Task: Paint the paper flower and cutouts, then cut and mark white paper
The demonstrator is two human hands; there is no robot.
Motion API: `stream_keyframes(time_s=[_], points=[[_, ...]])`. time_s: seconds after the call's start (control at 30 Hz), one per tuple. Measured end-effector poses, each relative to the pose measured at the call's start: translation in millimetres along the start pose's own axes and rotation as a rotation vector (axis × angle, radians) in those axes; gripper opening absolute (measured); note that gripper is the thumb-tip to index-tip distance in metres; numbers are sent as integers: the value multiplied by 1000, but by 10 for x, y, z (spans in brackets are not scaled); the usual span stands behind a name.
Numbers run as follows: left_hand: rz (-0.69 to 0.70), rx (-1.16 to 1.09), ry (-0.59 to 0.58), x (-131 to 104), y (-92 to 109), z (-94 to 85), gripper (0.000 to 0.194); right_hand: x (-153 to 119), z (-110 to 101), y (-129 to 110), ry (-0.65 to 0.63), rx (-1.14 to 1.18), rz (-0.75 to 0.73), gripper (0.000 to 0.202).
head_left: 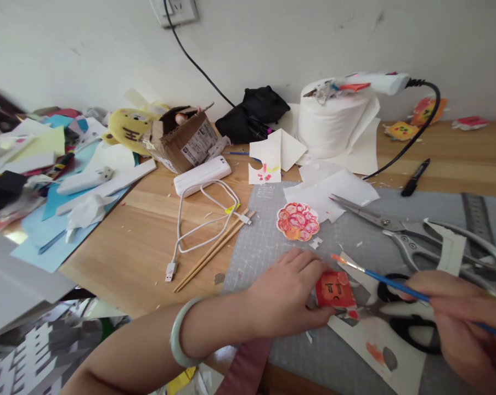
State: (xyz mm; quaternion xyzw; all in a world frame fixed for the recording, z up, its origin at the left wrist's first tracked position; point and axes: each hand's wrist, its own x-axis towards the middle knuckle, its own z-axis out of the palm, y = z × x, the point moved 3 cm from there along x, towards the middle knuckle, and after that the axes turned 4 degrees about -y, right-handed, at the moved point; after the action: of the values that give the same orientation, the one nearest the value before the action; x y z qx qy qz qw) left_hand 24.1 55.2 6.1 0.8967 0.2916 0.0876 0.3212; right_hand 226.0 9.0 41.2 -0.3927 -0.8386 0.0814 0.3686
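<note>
My left hand [291, 293] grips the left edge of a small red paper cutout [336, 289] with a drawn face, its thumb along the lower side. Some of that cutout is covered by my fingers. In my right hand [464, 323] is a thin blue paintbrush [390, 281], its orange-tinted tip just above the cutout. Beneath lies a grey cutting mat [252, 258]. Beyond my left hand rests a pink and orange flower-like paper cutout [298, 221]. Black-handled scissors [415, 329] lie partly under my right hand, beside a paint-smeared paper piece [375, 356].
Large grey-handled scissors [396, 225] and a black marker [416, 178] lie on the right. A tissue roll [326, 123] stands at the back. Left are a white cable [180, 219], chopsticks [215, 249], a power bank [202, 174], a torn cardboard box [190, 142] and piled papers [46, 140].
</note>
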Motion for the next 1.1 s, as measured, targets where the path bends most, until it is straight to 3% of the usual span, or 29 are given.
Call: stream_keyframes(time_s=[0.1, 0.23, 0.43, 0.67, 0.9, 1.1], points=[[-12, -8, -10, 0, 8, -6, 44, -271, -38, 10, -65, 59, -20, 42], [-32, -16, -19, 4, 15, -10, 43, -456, -33, 34, -52, 77, -7, 57], [-20, -22, -11, 3, 15, -4, 45, -451, 6, 35, -69, 80, -18, 37], [-20, -18, -8, 6, -3, 21, 44, -575, 41, 74, -153, 71, -20, 37], [-14, -18, -6, -1, -10, 19, 45, -527, 46, 31, -141, 38, -53, 32], [-15, -19, -1, 2, -12, 11, 44, -648, 54, 91, -200, 51, -68, 42]])
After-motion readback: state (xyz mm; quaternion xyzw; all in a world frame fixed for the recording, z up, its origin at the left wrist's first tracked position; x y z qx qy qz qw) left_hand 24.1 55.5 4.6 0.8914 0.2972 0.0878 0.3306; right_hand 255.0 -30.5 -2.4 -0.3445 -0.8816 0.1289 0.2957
